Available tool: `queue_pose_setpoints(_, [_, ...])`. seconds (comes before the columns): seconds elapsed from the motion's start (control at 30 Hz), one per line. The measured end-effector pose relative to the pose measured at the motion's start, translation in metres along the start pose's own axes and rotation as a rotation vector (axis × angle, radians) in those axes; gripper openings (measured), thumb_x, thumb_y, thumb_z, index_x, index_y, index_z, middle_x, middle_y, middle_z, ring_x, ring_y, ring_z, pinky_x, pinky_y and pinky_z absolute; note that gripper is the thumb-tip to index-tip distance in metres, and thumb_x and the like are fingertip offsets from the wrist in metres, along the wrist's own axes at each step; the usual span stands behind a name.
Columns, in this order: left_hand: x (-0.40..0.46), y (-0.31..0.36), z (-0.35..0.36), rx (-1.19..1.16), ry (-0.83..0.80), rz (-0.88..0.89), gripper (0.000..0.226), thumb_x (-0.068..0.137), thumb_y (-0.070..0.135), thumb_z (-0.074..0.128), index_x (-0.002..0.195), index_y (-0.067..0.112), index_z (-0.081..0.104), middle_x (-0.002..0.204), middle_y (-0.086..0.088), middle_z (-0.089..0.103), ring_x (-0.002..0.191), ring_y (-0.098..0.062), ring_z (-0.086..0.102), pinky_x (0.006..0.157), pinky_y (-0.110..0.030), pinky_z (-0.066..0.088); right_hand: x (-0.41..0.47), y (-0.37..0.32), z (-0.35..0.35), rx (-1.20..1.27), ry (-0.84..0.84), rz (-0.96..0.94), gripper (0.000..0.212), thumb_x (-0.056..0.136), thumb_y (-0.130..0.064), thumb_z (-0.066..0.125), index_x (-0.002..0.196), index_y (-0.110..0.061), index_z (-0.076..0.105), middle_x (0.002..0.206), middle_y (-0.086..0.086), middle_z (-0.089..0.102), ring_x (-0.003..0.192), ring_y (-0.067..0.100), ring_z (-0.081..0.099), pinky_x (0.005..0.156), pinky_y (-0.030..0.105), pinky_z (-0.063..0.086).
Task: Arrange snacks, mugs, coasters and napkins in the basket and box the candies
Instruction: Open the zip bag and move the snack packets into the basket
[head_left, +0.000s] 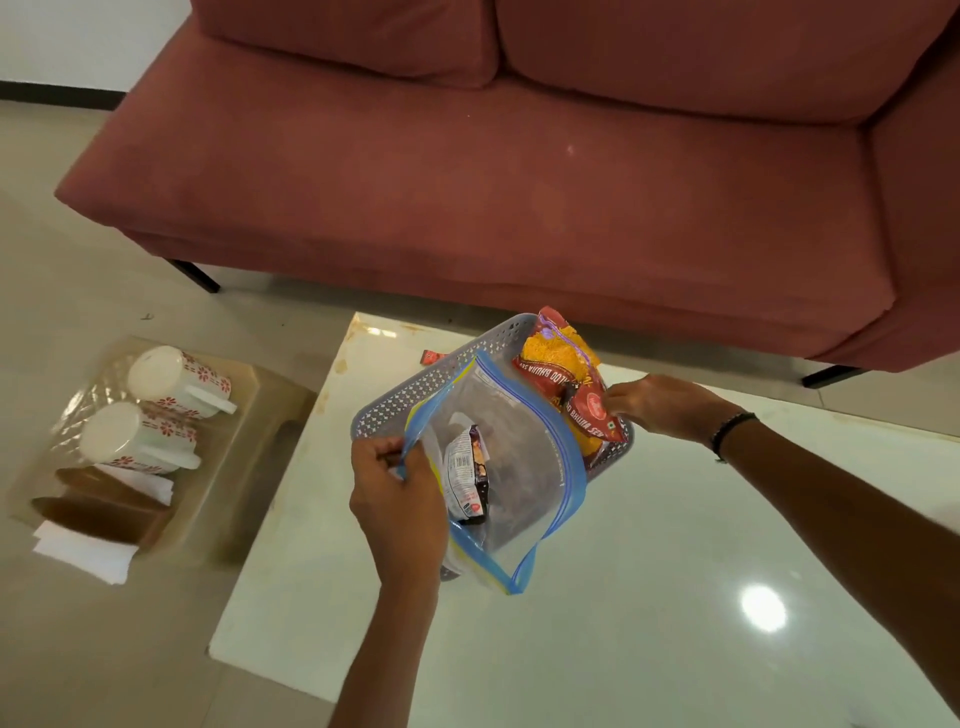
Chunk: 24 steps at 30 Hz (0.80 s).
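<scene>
A grey perforated basket (395, 397) stands on the white table (649, 597). A red and yellow snack packet (563, 382) stands upright at its far right side, and my right hand (660, 405) pinches the packet's edge. My left hand (397, 501) grips the rim of a clear zip bag (511, 467) with a blue seal, held open over the basket. A small dark packet (467, 475) lies inside the bag. Two white mugs with red flowers (171, 379) (130, 436) lie on a low beige stool, with brown coasters (98, 514) and white napkins (85, 553) beside them.
The beige stool (265, 415) stands on the floor left of the table. A pink sofa (493, 182) runs along the far side. A small red wrapper (431, 357) lies on the table behind the basket.
</scene>
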<state>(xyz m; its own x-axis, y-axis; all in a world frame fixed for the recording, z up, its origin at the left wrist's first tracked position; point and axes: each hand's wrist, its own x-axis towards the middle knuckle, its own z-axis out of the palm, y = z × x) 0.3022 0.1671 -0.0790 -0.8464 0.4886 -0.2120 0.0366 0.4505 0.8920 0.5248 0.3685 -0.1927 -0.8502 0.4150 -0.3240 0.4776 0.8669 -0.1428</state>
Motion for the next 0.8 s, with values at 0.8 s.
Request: queue_pose_setpoints(0.8, [-0.013, -0.005, -0.027, 0.035, 0.004, 0.113, 0.006, 0.087, 0.006, 0.055, 0.087, 0.01, 0.05, 0.078, 0.0, 0.057, 0.069, -0.022, 0.057, 0.053, -0.007, 0.042, 0.078, -0.203, -0.031, 0.614, -0.225, 0.64, 0.047, 0.088, -0.011, 0.056, 0.131, 0.002, 0.045, 0.126, 0.021, 0.058, 0.118, 0.035, 0.054, 0.096, 0.038, 0.045])
